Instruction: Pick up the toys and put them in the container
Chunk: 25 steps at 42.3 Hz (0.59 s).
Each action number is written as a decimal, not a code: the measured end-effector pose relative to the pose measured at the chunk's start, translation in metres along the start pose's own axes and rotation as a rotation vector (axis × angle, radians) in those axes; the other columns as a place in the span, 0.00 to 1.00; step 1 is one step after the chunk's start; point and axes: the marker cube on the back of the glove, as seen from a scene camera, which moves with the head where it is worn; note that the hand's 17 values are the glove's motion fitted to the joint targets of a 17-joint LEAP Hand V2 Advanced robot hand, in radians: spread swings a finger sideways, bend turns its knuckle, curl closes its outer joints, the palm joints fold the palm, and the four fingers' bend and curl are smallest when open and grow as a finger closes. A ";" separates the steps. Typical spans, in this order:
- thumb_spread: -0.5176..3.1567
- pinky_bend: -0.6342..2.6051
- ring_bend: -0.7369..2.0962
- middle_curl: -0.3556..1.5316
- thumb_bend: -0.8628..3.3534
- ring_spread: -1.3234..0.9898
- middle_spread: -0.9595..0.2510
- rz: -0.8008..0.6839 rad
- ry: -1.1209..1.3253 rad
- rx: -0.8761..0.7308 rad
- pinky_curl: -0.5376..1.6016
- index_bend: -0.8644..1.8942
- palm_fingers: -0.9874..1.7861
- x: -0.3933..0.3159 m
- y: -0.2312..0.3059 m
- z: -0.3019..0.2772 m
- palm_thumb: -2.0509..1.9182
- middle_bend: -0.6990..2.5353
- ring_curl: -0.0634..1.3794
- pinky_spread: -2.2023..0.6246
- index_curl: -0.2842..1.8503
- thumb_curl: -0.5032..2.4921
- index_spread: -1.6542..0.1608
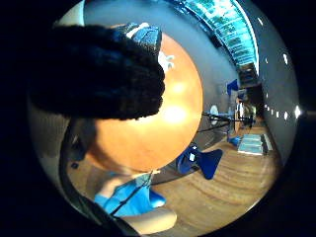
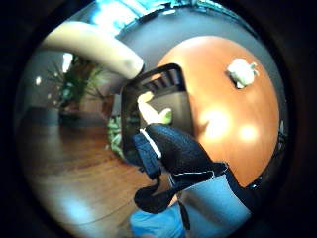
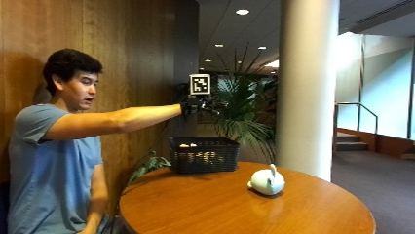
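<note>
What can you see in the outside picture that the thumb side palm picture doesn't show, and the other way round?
Only the outside view shows the person's whole outstretched arm, with the gloved right hand raised high above the basket, and the white pillar.

Only the thumb side palm view looks down into the basket, where a pale toy lies inside.

Both show the round wooden table, the black basket near its edge, the white toy sitting out on the tabletop, and the green plant behind.
</note>
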 end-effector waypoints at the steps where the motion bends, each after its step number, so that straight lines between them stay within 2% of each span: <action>1: 0.44 0.63 0.32 0.46 0.18 0.60 0.84 -0.024 0.007 0.006 0.44 0.35 0.26 0.007 0.001 0.001 0.49 0.24 0.24 0.79 0.27 0.29 0.76; 4: 0.44 0.63 0.32 0.44 0.19 0.60 0.85 -0.083 0.054 0.023 0.44 0.34 0.25 0.037 0.007 0.011 0.49 0.25 0.23 0.80 0.26 0.28 0.76; 12: 0.45 0.62 0.35 0.40 0.19 0.60 0.85 -0.018 0.083 -0.044 0.43 0.34 0.27 0.118 0.009 0.046 0.50 0.25 0.25 0.80 0.24 0.26 0.76; 15: 0.45 0.62 0.35 0.39 0.19 0.60 0.85 -0.036 0.048 -0.083 0.43 0.34 0.27 0.143 0.006 0.054 0.50 0.25 0.26 0.80 0.24 0.26 0.76; 22: 0.45 0.61 0.33 0.37 0.19 0.61 0.85 0.000 0.018 -0.061 0.42 0.34 0.27 0.173 -0.020 0.057 0.50 0.25 0.26 0.80 0.23 0.25 0.76; 25: 0.45 0.61 0.33 0.36 0.19 0.61 0.85 0.000 0.085 -0.046 0.42 0.34 0.27 0.182 -0.036 0.061 0.50 0.25 0.26 0.80 0.22 0.25 0.76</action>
